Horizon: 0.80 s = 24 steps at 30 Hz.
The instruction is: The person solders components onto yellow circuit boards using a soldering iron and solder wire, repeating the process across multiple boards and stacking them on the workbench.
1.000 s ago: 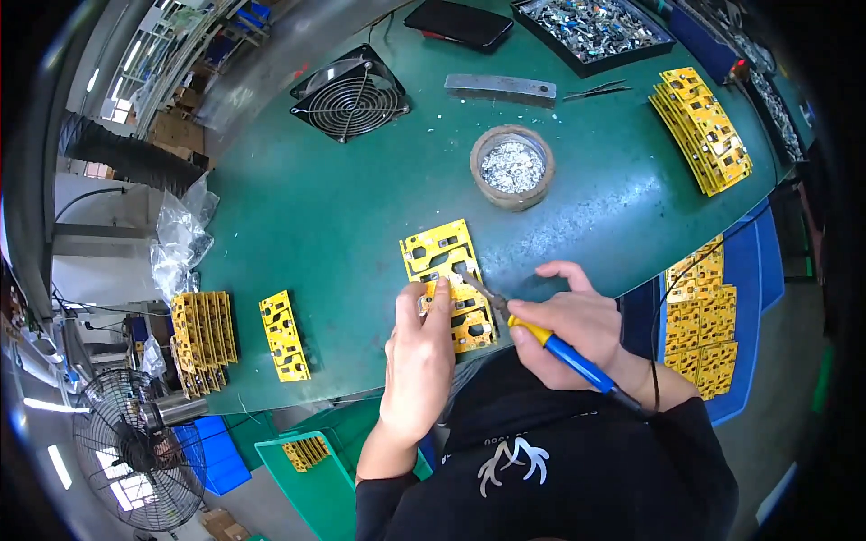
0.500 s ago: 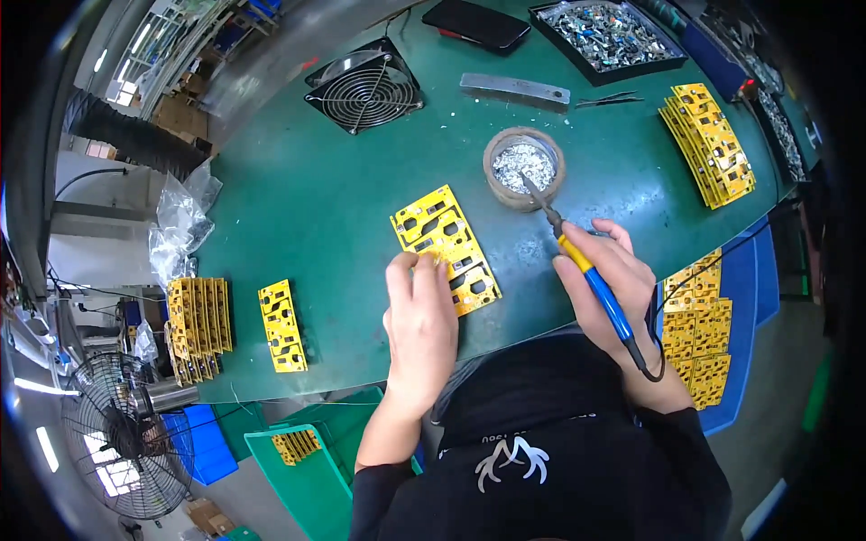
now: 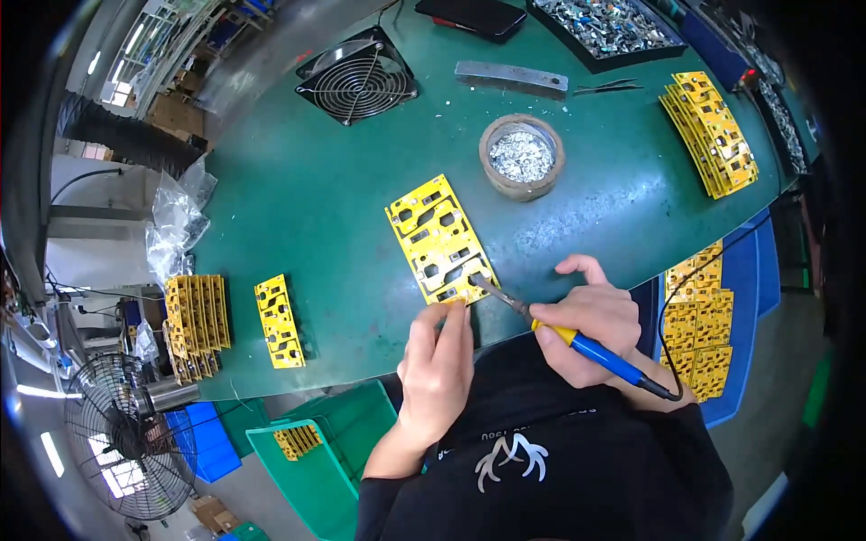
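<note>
A yellow circuit board (image 3: 439,236) with dark cut-outs lies flat on the green bench. My left hand (image 3: 437,370) is closed, its pinched fingertips touching the board's near edge; whatever is between them is hidden. My right hand (image 3: 586,329) grips a soldering iron (image 3: 600,358) with a blue and yellow handle. The iron's dark tip points left and meets the board near its lower right corner, just above the left fingertips. Beyond the board stands a round brown pot (image 3: 521,187) with silvery bits inside.
Stacks of yellow boards stand at the left (image 3: 197,316) and far right (image 3: 713,135), and a single yellow board strip (image 3: 280,322) lies at left. A square fan (image 3: 358,77), a metal bar (image 3: 511,77), tweezers (image 3: 609,87) and a black parts tray (image 3: 622,59) occupy the back.
The soldering iron has left the pot and come toward me onto the board. My left hand has drawn back from over the board to its near edge.
</note>
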Tool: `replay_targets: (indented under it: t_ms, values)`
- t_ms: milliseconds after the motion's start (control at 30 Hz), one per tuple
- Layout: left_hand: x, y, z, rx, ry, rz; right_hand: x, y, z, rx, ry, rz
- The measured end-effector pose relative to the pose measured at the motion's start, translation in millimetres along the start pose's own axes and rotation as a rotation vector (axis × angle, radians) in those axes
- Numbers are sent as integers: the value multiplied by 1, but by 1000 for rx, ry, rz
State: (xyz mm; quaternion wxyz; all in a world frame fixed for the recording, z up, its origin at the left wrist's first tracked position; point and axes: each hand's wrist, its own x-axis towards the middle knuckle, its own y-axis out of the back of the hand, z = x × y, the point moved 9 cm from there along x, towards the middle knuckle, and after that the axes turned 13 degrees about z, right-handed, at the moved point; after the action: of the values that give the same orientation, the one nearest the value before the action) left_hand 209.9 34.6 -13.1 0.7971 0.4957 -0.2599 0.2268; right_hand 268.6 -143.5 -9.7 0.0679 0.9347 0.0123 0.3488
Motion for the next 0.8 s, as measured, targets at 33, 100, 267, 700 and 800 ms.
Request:
replay_targets:
  t_ms: [33, 100, 267, 700, 800]
  values:
    - [-2, -3, 0, 11, 7, -11, 0, -1, 0, 5, 3, -4]
    - [-4, -7, 0, 20, 15, -23, 0, 0, 0, 36, 9, 22]
    - [-5, -11, 4, 43, -38, 15, 0, -2, 1, 29, -6, -13]
    - [-5, -12, 7, 55, -40, 19, -1, -6, 5, 37, -28, -35]
    - [-5, -10, 8, 68, -53, 16, -1, -7, 4, 35, -29, -31]
